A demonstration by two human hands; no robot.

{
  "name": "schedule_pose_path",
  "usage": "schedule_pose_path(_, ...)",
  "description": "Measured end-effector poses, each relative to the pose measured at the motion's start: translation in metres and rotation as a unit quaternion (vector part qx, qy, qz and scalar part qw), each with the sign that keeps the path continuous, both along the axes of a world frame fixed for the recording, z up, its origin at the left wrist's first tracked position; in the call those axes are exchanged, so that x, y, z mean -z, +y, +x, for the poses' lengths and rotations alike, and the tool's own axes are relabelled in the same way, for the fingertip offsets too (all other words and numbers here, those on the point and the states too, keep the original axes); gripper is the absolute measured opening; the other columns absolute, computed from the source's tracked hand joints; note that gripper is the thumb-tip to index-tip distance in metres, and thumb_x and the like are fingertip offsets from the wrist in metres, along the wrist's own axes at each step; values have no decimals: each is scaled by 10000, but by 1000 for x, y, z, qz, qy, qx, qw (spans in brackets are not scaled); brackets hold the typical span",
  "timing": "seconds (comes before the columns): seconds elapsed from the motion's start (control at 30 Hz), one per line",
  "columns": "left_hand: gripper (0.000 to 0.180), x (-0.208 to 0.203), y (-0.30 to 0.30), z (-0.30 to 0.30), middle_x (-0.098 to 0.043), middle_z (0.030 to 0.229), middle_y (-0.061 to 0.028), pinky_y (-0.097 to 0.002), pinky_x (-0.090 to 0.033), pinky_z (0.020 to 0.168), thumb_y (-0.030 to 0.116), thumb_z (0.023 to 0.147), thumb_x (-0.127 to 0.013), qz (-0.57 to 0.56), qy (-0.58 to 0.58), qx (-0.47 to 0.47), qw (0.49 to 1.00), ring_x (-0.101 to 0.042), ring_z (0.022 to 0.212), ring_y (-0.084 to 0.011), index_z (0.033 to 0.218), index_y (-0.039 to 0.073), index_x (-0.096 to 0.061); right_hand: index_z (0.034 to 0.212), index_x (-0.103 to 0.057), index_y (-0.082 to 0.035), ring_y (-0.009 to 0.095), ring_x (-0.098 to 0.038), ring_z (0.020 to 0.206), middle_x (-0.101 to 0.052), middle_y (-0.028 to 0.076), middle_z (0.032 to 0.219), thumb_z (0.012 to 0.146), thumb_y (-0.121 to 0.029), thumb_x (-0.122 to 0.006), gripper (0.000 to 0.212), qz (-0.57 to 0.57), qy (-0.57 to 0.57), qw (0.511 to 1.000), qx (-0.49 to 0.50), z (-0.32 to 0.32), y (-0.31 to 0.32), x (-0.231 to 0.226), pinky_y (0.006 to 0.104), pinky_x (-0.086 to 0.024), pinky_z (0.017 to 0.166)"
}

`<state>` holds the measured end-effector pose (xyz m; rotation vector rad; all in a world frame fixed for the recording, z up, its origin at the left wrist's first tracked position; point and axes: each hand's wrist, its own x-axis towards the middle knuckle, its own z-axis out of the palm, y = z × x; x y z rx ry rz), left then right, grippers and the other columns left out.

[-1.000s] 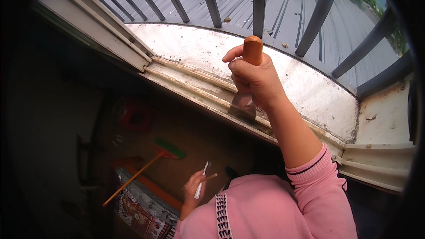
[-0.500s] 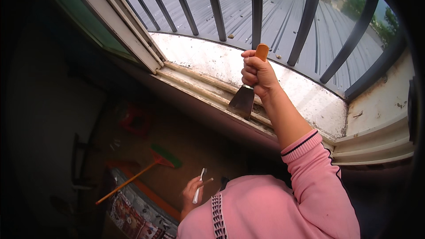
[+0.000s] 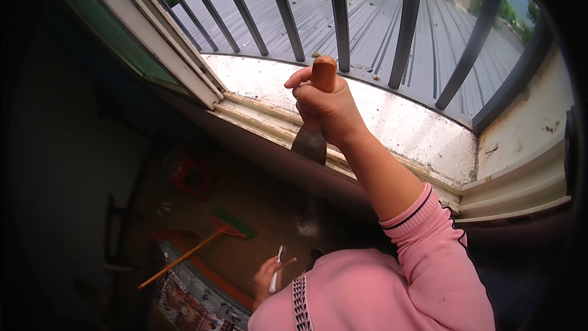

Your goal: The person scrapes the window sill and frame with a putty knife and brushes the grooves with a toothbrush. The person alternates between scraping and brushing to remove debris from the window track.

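Observation:
My right hand (image 3: 327, 107) is closed around the orange handle of a scraper (image 3: 309, 145), whose wide dark blade points down. The blade lies over the inner edge of the dirty window track (image 3: 254, 113), its lower corner overhanging the dark wall below. The index finger sticks out a little beside the handle. Low beside my body, my left hand (image 3: 266, 274) grips a white toothbrush (image 3: 275, 273) together with a thin brownish stick (image 3: 287, 263), whose kind I cannot make out.
Dark metal bars (image 3: 340, 18) stand beyond the stained white sill (image 3: 392, 119). A sliding window frame (image 3: 165, 43) is at the left. Below lie a green-headed broom (image 3: 233, 224), a red plastic object (image 3: 190, 175) and a patterned, orange-edged piece (image 3: 190, 288). Outside is a grey metal roof (image 3: 392, 30).
My right hand has moved left with the scraper, bringing its blade over the track's inner edge; the handle end now tilts toward me. A pale blur appears above the floor. My left hand barely moves.

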<state>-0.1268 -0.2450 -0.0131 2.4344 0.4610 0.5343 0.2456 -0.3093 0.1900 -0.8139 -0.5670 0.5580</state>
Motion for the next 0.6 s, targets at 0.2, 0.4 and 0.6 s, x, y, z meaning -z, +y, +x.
schedule_pose_path(0.2, 169, 3, -3, 7, -620, 973, -178, -345, -527, 694, -9, 756, -615, -18, 47, 4, 999, -643, 843, -307, 918, 29, -586, 831, -608, -43, 41, -398, 500, -460, -32, 577, 762, -54, -543, 95, -112, -98, 988, 48, 13, 14, 7, 204, -324, 476)
schedule_pose_path(0.4, 218, 0, -11, 22, -619, 966, -196, -332, -525, 722, -69, 727, -614, -43, 96, 15, 994, -642, 866, -300, 918, 36, -602, 810, -616, -44, 78, -492, 699, -538, -13, 695, 756, -79, -546, 96, -116, -158, 980, 11, 23, 37, 25, 246, -410, 702)
schedule_pose_path(0.6, 198, 2, -23, 35, -620, 964, -189, -323, -525, 727, -80, 729, -613, -75, 125, 3, 989, -649, 859, -282, 888, 38, -609, 820, -596, -41, 40, -382, 507, -437, -32, 564, 752, -80, -531, 102, -101, -32, 994, -6, 39, 34, 41, 213, -323, 487)
